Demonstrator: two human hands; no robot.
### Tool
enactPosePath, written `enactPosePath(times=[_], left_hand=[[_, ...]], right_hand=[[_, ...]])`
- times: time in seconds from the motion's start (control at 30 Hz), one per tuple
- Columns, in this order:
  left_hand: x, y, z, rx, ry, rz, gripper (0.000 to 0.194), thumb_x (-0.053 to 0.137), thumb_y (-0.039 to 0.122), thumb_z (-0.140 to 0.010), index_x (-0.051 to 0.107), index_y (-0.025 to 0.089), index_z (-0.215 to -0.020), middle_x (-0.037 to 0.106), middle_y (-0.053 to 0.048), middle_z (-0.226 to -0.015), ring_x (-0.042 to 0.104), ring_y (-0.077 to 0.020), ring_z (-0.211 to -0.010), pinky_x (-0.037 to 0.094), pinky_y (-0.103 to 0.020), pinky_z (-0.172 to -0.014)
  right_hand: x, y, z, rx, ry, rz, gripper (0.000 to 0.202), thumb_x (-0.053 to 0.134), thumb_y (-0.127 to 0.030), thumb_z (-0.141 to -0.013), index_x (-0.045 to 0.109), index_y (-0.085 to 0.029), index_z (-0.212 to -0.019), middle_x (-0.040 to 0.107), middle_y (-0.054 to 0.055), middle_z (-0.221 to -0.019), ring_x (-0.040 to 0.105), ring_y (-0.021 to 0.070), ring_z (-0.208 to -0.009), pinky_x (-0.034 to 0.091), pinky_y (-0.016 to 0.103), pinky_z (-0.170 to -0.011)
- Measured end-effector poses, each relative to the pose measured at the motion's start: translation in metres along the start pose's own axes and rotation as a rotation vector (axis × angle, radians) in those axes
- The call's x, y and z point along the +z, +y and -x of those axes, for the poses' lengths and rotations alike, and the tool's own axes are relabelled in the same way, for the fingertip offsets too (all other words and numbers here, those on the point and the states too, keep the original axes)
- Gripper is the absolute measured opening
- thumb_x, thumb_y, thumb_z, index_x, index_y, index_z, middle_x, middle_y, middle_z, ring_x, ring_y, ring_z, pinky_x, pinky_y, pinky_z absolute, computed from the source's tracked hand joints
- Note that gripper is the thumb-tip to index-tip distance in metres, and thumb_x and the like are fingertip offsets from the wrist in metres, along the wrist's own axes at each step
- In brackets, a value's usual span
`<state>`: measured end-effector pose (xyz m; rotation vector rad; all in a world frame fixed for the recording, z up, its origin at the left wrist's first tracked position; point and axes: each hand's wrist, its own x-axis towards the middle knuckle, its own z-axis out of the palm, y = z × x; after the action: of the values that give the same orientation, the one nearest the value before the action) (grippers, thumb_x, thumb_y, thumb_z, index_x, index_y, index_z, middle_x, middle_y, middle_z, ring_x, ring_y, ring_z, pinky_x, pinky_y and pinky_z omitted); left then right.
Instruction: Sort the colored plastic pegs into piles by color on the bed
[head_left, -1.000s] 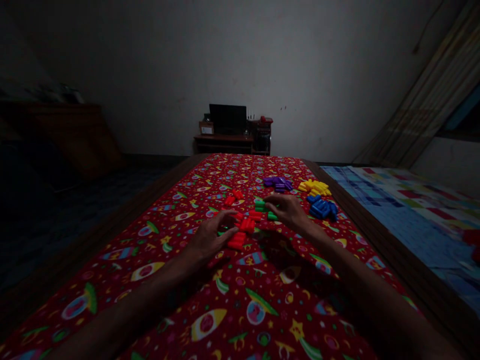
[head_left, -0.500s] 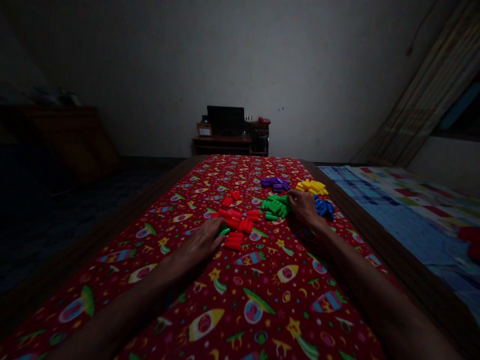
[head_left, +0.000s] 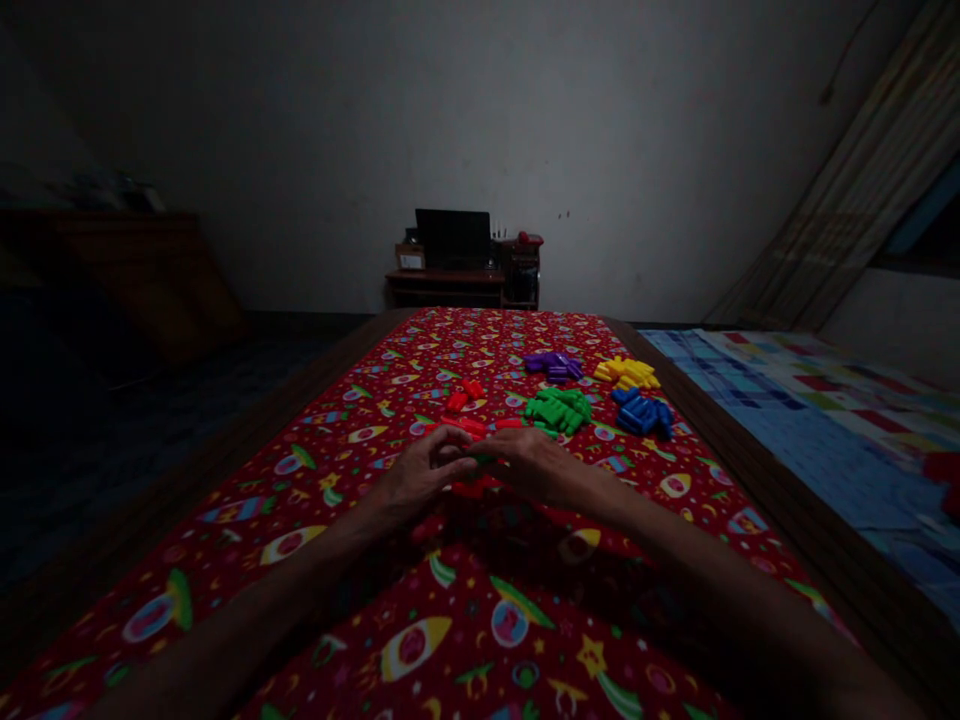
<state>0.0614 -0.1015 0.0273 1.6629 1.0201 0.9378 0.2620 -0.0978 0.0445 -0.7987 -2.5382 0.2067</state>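
My left hand [head_left: 431,468] is closed over the near part of the red pieces [head_left: 469,488], its fingertips meeting those of my right hand [head_left: 525,462]. A bit of green shows between the fingertips; its shape is mostly hidden. My right hand arches over the red pieces from the right with its fingers bent together. Just behind it lies a heap of green pieces [head_left: 559,410]. Two or so loose red pieces [head_left: 465,395] rest beyond my hands.
Purple pieces [head_left: 553,366], yellow pieces [head_left: 628,374] and blue pieces [head_left: 643,412] lie in separate heaps at the right of the red patterned cloth [head_left: 412,640]. A desk with a dark screen [head_left: 453,238] stands against the far wall.
My right hand has moved left and nearer, from the green heap to my left hand, uncovering the blue heap. Both hands now meet over the red pieces.
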Motion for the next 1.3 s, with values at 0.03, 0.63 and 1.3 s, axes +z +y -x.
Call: enactPosePath(times=[0.03,0.63,1.3], left_hand=[[0.001,-0.001,0.000,0.004,-0.011,0.005,0.042,0.069,0.053,-0.068,0.055,0.020,-0.089,0.069,-0.002,-0.080,0.068,-0.0205,-0.075,0.055,-0.034,-0.070],[-0.017,-0.006,-0.002,0.180,0.155,-0.542,0.026,0.045,0.034,-0.085,0.066,0.020,-0.088,0.071,-0.003,-0.087,0.067,-0.0193,-0.078,0.053,-0.029,-0.069],[-0.014,-0.040,0.002,0.470,-0.123,-0.972,0.044,0.053,0.038,-0.090,0.049,0.030,-0.133,0.036,-0.008,-0.149,0.020,-0.0336,-0.140,0.018,-0.060,-0.111]], right_hand=[[0.000,0.001,0.000,0.024,0.004,0.034,0.027,0.056,-0.017,-0.087,0.066,-0.021,-0.111,0.071,0.005,-0.087,0.061,0.0120,-0.070,0.036,0.020,-0.060],[-0.032,0.097,0.032,0.617,0.392,0.494,0.031,0.045,-0.031,-0.092,0.070,-0.015,-0.100,0.063,0.012,-0.087,0.054,0.0196,-0.076,0.038,0.028,-0.068],[-0.070,0.087,0.041,0.725,0.037,0.540,0.024,0.054,-0.019,-0.080,0.064,-0.012,-0.101,0.066,0.015,-0.093,0.057,0.0205,-0.079,0.036,0.026,-0.065]])
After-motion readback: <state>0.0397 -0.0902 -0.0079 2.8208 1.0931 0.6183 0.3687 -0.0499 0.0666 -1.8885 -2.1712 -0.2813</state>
